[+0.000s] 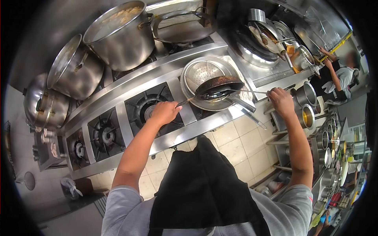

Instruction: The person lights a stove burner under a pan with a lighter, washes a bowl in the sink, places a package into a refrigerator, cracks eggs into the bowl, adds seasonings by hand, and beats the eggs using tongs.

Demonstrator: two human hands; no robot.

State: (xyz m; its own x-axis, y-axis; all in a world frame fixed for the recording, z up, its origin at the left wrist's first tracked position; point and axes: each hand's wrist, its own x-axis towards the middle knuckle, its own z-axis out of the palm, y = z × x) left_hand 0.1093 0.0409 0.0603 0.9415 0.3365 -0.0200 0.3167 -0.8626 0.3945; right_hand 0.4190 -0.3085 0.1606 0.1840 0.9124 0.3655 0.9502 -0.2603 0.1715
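Utensil [252, 91] tip unclear nr pan [220, 82]; L hand [165, 113] grip clasping pan handle [186, 101], R hand [281, 101] grip pinching utensil.

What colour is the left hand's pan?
Blackish with brown patches: the pan shows best in the head view.

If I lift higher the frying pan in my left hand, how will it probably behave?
The frying pan will probably feel front-heavy, because your left hand grips only its handle. It should be stiff, since it looks like metal. It might tip or slide if released, as it is tilted over the strainer.
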